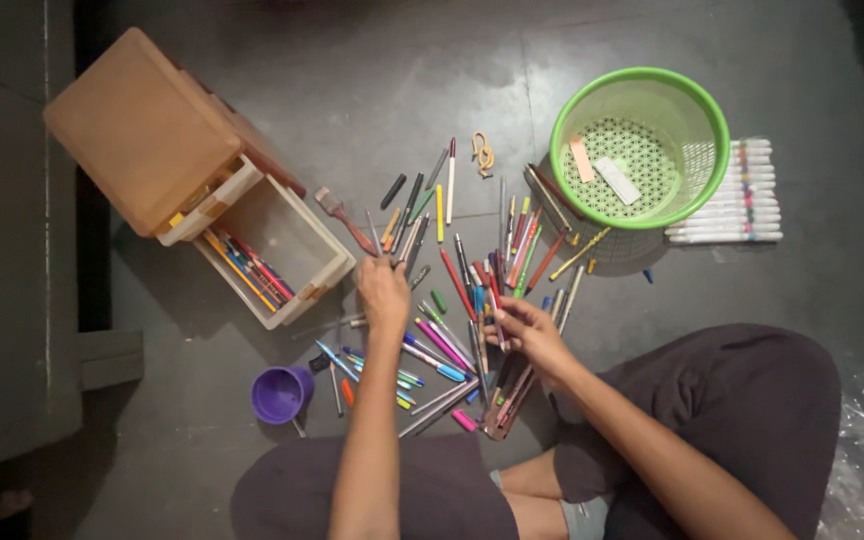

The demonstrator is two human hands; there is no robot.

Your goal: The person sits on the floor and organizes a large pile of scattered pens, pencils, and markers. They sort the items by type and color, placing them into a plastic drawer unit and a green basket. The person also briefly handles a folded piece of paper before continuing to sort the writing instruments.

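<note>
Dark floor (372, 90) carries scattered pens (452, 300) at frame centre. Left hand (384, 292) pinches a pen from the pile; right hand (527, 335) grasps several pens.

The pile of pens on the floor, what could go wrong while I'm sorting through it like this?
The left hand reaches over loose pens spread across the floor; a sleeve or knee could roll them away. The right hand seems to pinch a pen above a crowded heap, so others may shift. The purple cup stands close by the left arm and might get knocked over.
</note>
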